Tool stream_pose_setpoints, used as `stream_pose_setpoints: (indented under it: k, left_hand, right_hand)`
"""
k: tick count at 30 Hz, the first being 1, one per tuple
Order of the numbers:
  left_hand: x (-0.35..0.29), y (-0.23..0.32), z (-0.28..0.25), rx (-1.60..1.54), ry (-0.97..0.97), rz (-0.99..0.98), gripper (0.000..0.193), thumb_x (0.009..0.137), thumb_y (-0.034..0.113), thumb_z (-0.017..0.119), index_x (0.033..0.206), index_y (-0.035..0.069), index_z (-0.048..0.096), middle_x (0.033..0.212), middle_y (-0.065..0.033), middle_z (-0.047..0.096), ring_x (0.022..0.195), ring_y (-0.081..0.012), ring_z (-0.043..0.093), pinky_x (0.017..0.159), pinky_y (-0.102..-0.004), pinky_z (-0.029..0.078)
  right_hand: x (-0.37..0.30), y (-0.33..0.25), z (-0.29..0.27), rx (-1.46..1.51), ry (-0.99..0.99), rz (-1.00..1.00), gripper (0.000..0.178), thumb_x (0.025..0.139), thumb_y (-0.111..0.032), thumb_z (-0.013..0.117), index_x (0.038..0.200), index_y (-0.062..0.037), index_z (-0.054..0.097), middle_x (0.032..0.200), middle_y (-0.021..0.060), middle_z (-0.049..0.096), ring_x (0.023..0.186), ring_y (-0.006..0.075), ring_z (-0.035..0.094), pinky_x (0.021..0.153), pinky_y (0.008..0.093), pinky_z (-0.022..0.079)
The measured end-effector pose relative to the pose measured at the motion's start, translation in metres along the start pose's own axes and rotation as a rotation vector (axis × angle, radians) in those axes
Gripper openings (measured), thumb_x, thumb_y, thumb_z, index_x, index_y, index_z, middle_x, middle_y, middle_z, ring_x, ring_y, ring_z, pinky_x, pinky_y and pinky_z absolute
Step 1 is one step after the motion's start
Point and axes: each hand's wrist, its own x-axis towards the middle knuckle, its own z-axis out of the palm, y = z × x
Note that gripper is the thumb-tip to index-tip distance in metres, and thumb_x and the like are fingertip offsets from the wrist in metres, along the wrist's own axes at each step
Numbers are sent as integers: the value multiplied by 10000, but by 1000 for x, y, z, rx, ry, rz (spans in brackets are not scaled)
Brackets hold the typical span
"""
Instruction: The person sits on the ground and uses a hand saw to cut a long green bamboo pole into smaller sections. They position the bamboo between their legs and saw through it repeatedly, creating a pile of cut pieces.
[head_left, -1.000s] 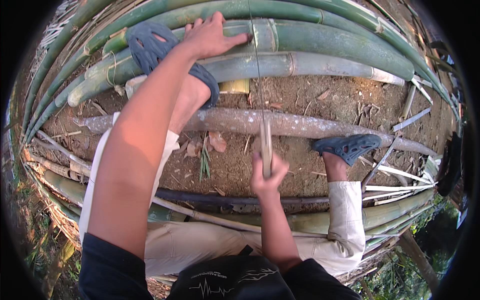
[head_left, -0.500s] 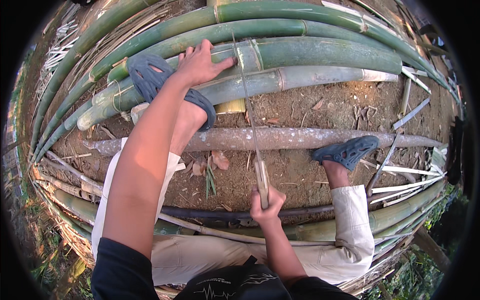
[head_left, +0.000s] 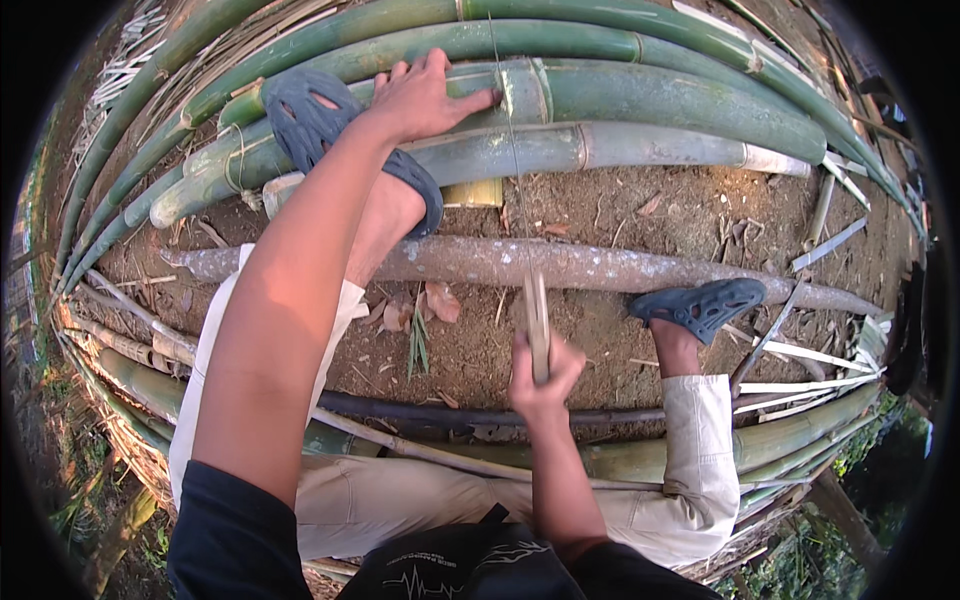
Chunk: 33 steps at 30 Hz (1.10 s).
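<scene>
Several bamboo poles (head_left: 690, 100) lie side by side at the far side. On them, at left, rest the left shoe (head_left: 305, 110) and, just right of it, the left hand (head_left: 415, 100). Right of that hand, a saw (head_left: 538, 312) crosses one pole, its near end in the right hand (head_left: 545, 380). Nearer than the poles lies a log (head_left: 600, 263), the right shoe (head_left: 715, 303) at its right part.

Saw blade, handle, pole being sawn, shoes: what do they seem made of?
Blade: probably metal, thin and grey. Handle: likely wood, pale tan, though blurred. Pole: bamboo, smooth green skin with a ringed node. Shoes: perhaps moulded foam or rubber, matte blue-grey with cut-outs.
</scene>
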Motion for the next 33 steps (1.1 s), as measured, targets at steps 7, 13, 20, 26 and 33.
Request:
stream_pose_setpoints:
  k: [7,13,20,26,33]
  left_hand:
    - [-2,-7,7,-20,-35,-28,1040,790,803,558,1412,-19,421,1449,-246,490,1393,-410,396,1149,-515,281]
    - [-6,5,-8,-30,-96,-17,1051,802,798,543,1423,-38,401,1458,-279,467,1397,-437,384,1165,-519,272]
    - [1,3,-15,-57,-105,-20,1147,813,811,519,1485,-91,297,1461,-354,421,1408,-490,354,1188,-517,252]
    - [-2,2,-18,-32,-126,-45,1070,851,758,522,1495,-65,295,1488,-349,391,1446,-485,289,1204,-534,210]
    - [2,8,-16,-46,-133,2,952,861,671,585,1442,-48,358,1454,-324,441,1400,-494,354,1188,-534,240]
  right_hand:
    - [44,-3,16,96,25,46,124,827,-48,612,719,3,649,527,62,554,459,134,549,473,295,457]
    - [3,4,2,15,41,16,163,837,-57,613,685,-3,629,532,70,560,484,117,572,472,277,459]
    - [43,0,19,-3,55,-17,163,842,-90,645,701,-8,628,535,49,541,479,105,517,467,295,409]
    - [12,15,3,-53,15,-66,209,860,-91,624,677,9,615,536,10,545,472,72,499,463,274,408]
    - [99,8,38,64,82,-93,156,822,-61,626,680,-5,595,519,72,538,457,134,524,471,316,431]
